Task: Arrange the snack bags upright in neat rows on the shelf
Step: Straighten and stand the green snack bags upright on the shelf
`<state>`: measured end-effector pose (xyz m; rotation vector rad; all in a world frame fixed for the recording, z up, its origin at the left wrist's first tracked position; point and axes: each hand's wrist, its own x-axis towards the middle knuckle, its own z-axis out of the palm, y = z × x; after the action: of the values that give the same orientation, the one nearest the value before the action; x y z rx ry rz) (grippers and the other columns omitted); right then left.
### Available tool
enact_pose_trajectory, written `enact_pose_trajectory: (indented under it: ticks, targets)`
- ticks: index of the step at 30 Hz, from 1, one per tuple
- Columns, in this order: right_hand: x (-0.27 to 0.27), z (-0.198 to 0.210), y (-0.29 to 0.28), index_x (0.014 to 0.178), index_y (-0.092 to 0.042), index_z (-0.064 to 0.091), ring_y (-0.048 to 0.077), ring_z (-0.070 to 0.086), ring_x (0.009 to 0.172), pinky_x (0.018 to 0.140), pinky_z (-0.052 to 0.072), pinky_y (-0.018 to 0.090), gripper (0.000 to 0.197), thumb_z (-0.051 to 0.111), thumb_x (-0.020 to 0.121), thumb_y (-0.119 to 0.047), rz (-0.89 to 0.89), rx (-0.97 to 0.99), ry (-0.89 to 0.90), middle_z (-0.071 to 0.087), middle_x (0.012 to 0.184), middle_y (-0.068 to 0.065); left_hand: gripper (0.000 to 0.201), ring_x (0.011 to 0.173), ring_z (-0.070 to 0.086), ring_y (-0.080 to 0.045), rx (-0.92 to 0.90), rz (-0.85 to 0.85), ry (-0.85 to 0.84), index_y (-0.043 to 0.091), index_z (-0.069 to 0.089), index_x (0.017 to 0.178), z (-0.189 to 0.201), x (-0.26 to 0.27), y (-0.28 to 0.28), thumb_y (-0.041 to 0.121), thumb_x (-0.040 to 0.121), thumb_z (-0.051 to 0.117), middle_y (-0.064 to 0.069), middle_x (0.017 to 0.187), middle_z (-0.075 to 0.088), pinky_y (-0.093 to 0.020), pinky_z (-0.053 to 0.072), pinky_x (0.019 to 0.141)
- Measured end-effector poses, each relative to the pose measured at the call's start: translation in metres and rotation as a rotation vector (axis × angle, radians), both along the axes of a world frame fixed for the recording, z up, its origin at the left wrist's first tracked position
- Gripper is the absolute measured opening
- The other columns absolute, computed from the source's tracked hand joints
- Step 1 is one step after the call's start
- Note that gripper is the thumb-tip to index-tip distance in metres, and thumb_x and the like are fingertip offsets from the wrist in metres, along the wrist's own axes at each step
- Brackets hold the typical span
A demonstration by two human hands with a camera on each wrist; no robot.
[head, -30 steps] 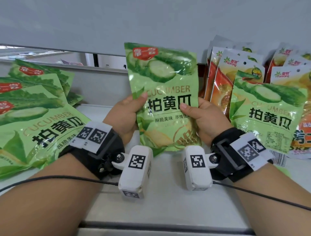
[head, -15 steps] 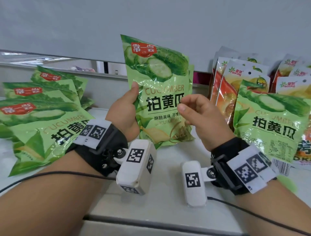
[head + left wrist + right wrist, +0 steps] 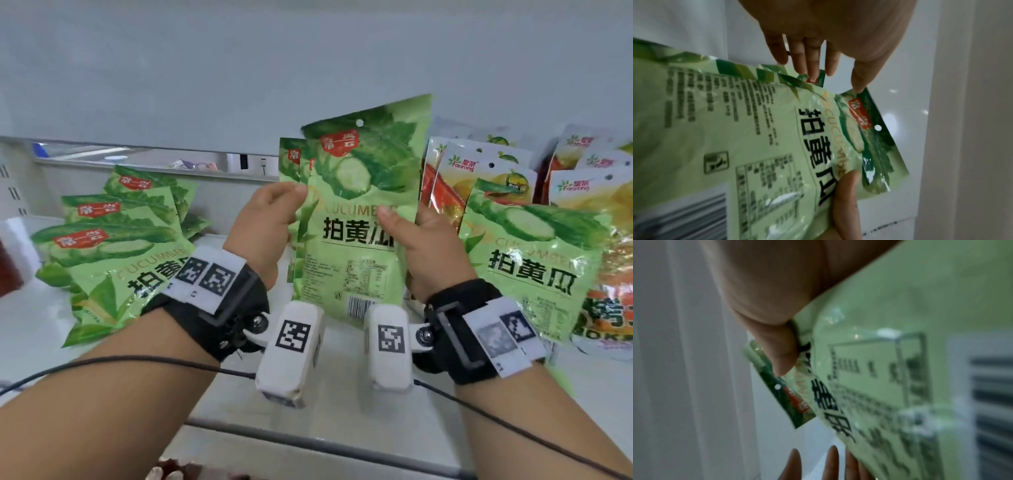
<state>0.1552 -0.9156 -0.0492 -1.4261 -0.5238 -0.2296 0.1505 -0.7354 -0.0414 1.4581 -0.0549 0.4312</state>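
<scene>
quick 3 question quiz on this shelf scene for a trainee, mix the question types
1. True or false: the held cucumber bag lies flat on the shelf.
2. Which hand grips that bag with its thumb over the printed side? A) left hand B) right hand C) neither
3. Fill in: the loose cucumber bags at the far left are ____, not upright.

Key:
1. False; it is held upright.
2. B.
3. Lying down, overlapping in a pile.
</scene>
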Motion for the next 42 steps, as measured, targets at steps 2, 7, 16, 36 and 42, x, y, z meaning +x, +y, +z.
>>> enact_pose_trajectory:
  ticks: [2,7,16,36,42]
  targets:
    - [-0.001,0.001,0.000,0.081,-0.029,0.054,-0.023,0.056,0.058,0.048,0.039,-0.002,0.018,0.053,0.093,-0.015,0.017,0.011,0.001,0.059,0.056,-0.036,0.037,0.104,0.057,-0.019,0.026,-0.008,0.049,0.013,0.055,0.125,-0.001,-0.001,0.004,0.031,0.092,0.057,-0.003,0.117,0.062,-0.032,0.045,0.088]
    - [0.003,-0.002,0.000,0.084,-0.026,0.059,-0.017,0.062,0.072,0.061,0.046,0.003,0.007,0.061,0.080,-0.032,0.143,0.040,0.108,0.069,0.072,-0.028,0.011,0.058,0.061,-0.013,-0.066,-0.022,0.022,0.010,0.064,0.086,0.001,-0.008,0.010,0.005,0.092,0.055,-0.001,0.070,0.069,-0.023,0.046,0.050]
    - [0.018,-0.016,0.014,0.087,-0.017,0.066,0.013,0.071,0.072,0.056,0.056,0.026,0.011,0.056,0.090,-0.014,0.134,0.112,0.213,0.075,0.080,-0.003,0.012,0.060,0.068,-0.012,-0.218,0.026,-0.088,0.011,0.062,0.088,0.000,-0.015,0.010,0.001,0.091,0.055,0.000,0.067,0.071,-0.024,0.054,0.054]
    - [0.013,-0.014,0.021,0.095,-0.012,0.064,0.018,0.072,0.075,0.058,0.057,0.030,0.012,0.053,0.094,-0.012,0.177,0.209,0.313,0.075,0.084,0.003,0.031,0.065,0.068,-0.004,-0.079,0.163,-0.186,0.019,0.070,0.081,-0.002,-0.038,0.007,-0.008,0.086,0.056,0.007,0.070,0.073,-0.017,0.052,0.059]
    - [-0.012,0.002,0.000,0.091,-0.017,0.063,0.014,0.070,0.072,0.058,0.056,0.027,0.008,0.055,0.093,-0.014,0.030,0.257,0.281,0.073,0.081,-0.002,0.022,0.065,0.067,-0.012,-0.012,0.041,-0.058,0.015,0.066,0.105,-0.004,-0.044,-0.005,0.002,0.091,0.054,0.003,0.074,0.073,-0.024,0.054,0.055]
